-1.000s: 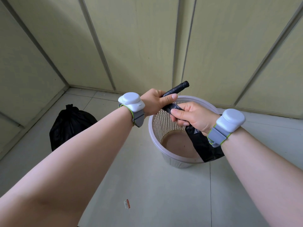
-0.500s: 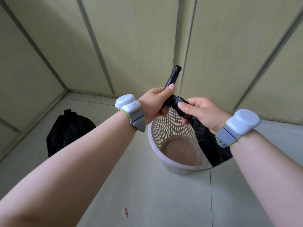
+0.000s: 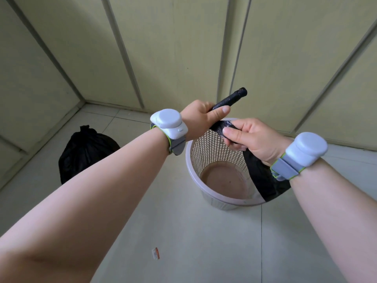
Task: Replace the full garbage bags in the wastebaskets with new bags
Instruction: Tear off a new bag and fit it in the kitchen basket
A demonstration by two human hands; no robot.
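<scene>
A pale mesh wastebasket (image 3: 206,176) stands on the floor with no bag inside; its brown bottom shows. Above its rim my left hand (image 3: 201,117) grips a black roll of garbage bags (image 3: 232,99), whose end points up and right. My right hand (image 3: 251,137) pinches the loose black bag (image 3: 263,176) that comes off the roll; the bag hangs down past my wrist over the basket's right rim. A full, tied black garbage bag (image 3: 85,152) sits on the floor to the left.
Cream wall panels with grey strips close in behind the basket and on the left, forming a corner. A small scrap of litter (image 3: 155,253) lies on the tiled floor in front.
The roll swung from upright back down to a slant pointing right. Both hands dropped slightly toward the basket rim, still holding roll and bag.
</scene>
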